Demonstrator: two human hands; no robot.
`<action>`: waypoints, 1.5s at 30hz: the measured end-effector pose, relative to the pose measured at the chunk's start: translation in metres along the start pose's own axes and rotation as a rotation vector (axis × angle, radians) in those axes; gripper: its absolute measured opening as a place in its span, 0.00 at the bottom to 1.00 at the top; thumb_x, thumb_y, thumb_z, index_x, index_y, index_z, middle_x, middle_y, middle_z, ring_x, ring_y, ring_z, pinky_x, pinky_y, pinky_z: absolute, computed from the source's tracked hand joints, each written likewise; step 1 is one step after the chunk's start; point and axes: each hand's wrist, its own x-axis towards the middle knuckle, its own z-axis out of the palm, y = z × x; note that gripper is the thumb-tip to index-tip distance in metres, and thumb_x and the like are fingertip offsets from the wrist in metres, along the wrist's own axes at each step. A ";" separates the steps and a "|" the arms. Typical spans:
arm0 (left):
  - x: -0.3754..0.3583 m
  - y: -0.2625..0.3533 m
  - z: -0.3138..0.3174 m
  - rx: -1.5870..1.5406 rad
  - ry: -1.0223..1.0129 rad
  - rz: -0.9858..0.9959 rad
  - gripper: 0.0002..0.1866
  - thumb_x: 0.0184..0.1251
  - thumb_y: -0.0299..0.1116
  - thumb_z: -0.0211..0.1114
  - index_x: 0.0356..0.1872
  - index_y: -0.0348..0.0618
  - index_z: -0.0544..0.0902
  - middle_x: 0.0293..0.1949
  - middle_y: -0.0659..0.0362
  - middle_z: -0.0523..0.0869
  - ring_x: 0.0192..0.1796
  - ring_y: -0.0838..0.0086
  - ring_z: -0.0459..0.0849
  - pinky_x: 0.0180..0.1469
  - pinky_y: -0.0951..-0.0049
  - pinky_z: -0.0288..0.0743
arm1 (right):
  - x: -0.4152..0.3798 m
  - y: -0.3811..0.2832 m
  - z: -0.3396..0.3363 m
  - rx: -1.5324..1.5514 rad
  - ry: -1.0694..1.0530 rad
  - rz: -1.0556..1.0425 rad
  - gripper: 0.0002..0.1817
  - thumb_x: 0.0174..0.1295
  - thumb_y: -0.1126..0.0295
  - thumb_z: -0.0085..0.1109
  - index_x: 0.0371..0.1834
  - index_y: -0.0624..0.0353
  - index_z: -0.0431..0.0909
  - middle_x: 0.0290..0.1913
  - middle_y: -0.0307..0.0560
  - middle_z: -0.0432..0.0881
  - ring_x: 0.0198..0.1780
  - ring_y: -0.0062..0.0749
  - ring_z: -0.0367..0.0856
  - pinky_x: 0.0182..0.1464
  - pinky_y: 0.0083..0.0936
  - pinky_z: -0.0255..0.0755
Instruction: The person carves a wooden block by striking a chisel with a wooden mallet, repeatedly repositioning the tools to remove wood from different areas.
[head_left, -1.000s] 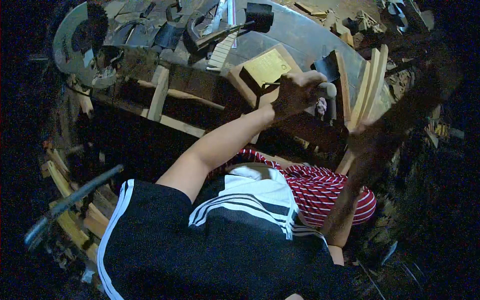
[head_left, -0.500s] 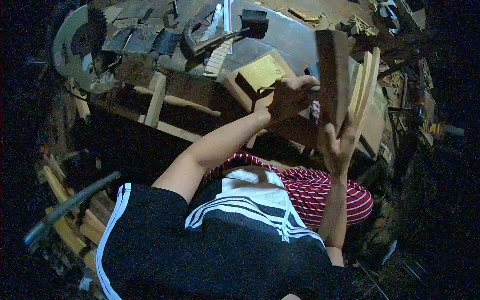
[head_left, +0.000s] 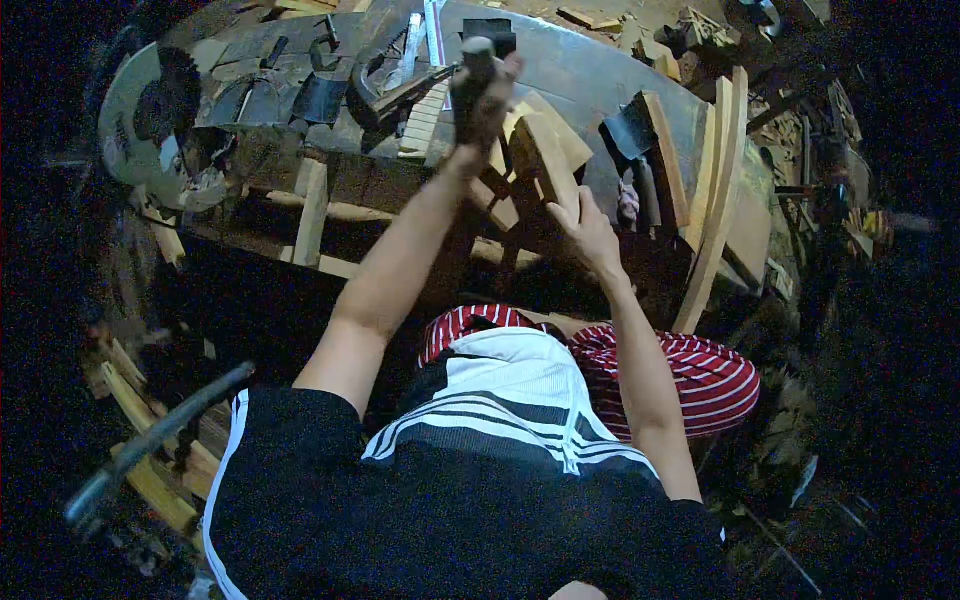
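My right hand (head_left: 592, 238) grips the near end of a thick wooden board (head_left: 545, 160), with the thumb along it. The board tilts up and away over the bench, overlapping a flat wooden block (head_left: 568, 128) behind it. My left hand (head_left: 490, 105), smeared by motion, is raised to the left of the board. Its fingers are closed around a dark tool with a grey rounded end (head_left: 480, 48); I cannot tell its kind. A pale ribbed strip of wood (head_left: 425, 118) and a clamp-like curved tool (head_left: 370, 85) lie left of that hand.
A large circular saw blade with a guard (head_left: 125, 120) stands at the bench's left end. Long wooden strips (head_left: 725, 170) lean along the right side. A dark metal plate (head_left: 630, 128) and a pink cloth-like bit (head_left: 628, 200) lie right of the board. A pipe (head_left: 160, 435) sticks out lower left.
My right hand has swung the board left and tilted it over the bench. My left hand has moved up and left, away from the wooden block.
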 end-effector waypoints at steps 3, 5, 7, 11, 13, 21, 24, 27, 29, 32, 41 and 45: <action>-0.020 0.058 0.000 -0.227 0.143 -0.153 0.09 0.63 0.39 0.65 0.32 0.50 0.75 0.23 0.66 0.76 0.18 0.81 0.74 0.21 0.78 0.72 | 0.001 0.010 0.009 -0.036 -0.005 0.008 0.31 0.59 0.40 0.51 0.52 0.54 0.62 0.43 0.69 0.79 0.47 0.65 0.77 0.45 0.51 0.69; -0.002 0.015 -0.034 -0.413 0.064 -0.017 0.14 0.60 0.43 0.68 0.34 0.46 0.75 0.22 0.64 0.76 0.16 0.80 0.73 0.19 0.78 0.71 | 0.001 0.013 0.012 -0.046 0.015 0.000 0.32 0.59 0.38 0.50 0.54 0.52 0.60 0.40 0.70 0.79 0.45 0.66 0.78 0.43 0.54 0.70; -0.001 0.030 -0.027 -0.104 0.169 0.154 0.21 0.57 0.45 0.70 0.38 0.40 0.73 0.18 0.62 0.75 0.14 0.77 0.73 0.16 0.76 0.71 | 0.000 0.014 0.013 -0.050 0.055 -0.036 0.32 0.59 0.38 0.50 0.54 0.51 0.61 0.39 0.70 0.80 0.43 0.67 0.78 0.41 0.56 0.71; 0.002 0.029 -0.008 -0.083 0.282 0.288 0.23 0.61 0.51 0.66 0.32 0.39 0.70 0.13 0.61 0.71 0.13 0.77 0.73 0.17 0.78 0.70 | -0.001 0.015 0.015 -0.066 0.066 -0.022 0.32 0.58 0.38 0.50 0.54 0.52 0.61 0.38 0.69 0.80 0.42 0.66 0.79 0.39 0.56 0.72; 0.001 0.038 0.006 -0.005 0.238 0.385 0.22 0.64 0.51 0.62 0.31 0.40 0.70 0.13 0.61 0.71 0.13 0.78 0.73 0.16 0.78 0.69 | 0.000 0.014 0.017 -0.082 0.073 -0.006 0.32 0.58 0.38 0.51 0.54 0.51 0.61 0.37 0.69 0.81 0.42 0.65 0.80 0.38 0.55 0.73; -0.011 0.038 0.024 -0.056 0.268 0.296 0.22 0.73 0.52 0.49 0.28 0.43 0.68 0.13 0.63 0.68 0.11 0.80 0.66 0.12 0.78 0.58 | 0.002 0.016 0.019 -0.061 0.084 -0.005 0.31 0.57 0.38 0.52 0.53 0.49 0.62 0.37 0.68 0.81 0.42 0.64 0.80 0.39 0.55 0.73; -0.013 0.036 0.023 -0.013 0.284 0.328 0.22 0.73 0.52 0.47 0.27 0.43 0.67 0.13 0.63 0.67 0.11 0.80 0.65 0.12 0.78 0.59 | 0.002 0.015 0.019 -0.054 0.086 -0.001 0.31 0.57 0.38 0.51 0.53 0.49 0.62 0.37 0.67 0.81 0.41 0.64 0.80 0.39 0.55 0.74; -0.018 0.036 0.023 0.016 0.239 0.320 0.23 0.73 0.53 0.45 0.28 0.43 0.67 0.14 0.62 0.68 0.11 0.80 0.65 0.12 0.78 0.58 | 0.003 0.016 0.021 -0.054 0.080 0.003 0.31 0.57 0.38 0.51 0.53 0.49 0.62 0.37 0.67 0.81 0.41 0.64 0.80 0.39 0.55 0.74; -0.019 0.037 0.023 -0.022 0.245 0.303 0.24 0.73 0.55 0.44 0.27 0.43 0.67 0.13 0.63 0.68 0.11 0.79 0.66 0.12 0.79 0.58 | 0.002 0.017 0.020 -0.061 0.071 0.012 0.32 0.57 0.38 0.51 0.53 0.49 0.62 0.37 0.67 0.81 0.42 0.64 0.80 0.39 0.55 0.74; -0.021 0.038 0.022 0.015 0.252 0.302 0.27 0.72 0.58 0.43 0.26 0.43 0.67 0.13 0.63 0.68 0.11 0.79 0.66 0.12 0.79 0.57 | 0.002 0.015 0.020 -0.055 0.071 0.005 0.32 0.57 0.38 0.51 0.53 0.50 0.62 0.37 0.68 0.81 0.42 0.65 0.80 0.40 0.55 0.73; -0.043 0.057 0.034 0.103 0.281 0.419 0.30 0.68 0.63 0.44 0.26 0.42 0.67 0.12 0.63 0.66 0.10 0.80 0.66 0.11 0.80 0.57 | 0.001 0.017 0.022 -0.041 0.072 0.002 0.32 0.57 0.38 0.52 0.54 0.50 0.61 0.37 0.68 0.81 0.42 0.63 0.80 0.41 0.55 0.73; -0.029 0.033 0.018 0.049 0.269 0.400 0.29 0.69 0.62 0.45 0.26 0.42 0.67 0.13 0.63 0.66 0.10 0.79 0.66 0.11 0.80 0.58 | -0.002 0.014 0.019 -0.062 0.079 0.017 0.32 0.57 0.39 0.52 0.54 0.50 0.61 0.37 0.68 0.81 0.42 0.63 0.81 0.41 0.54 0.74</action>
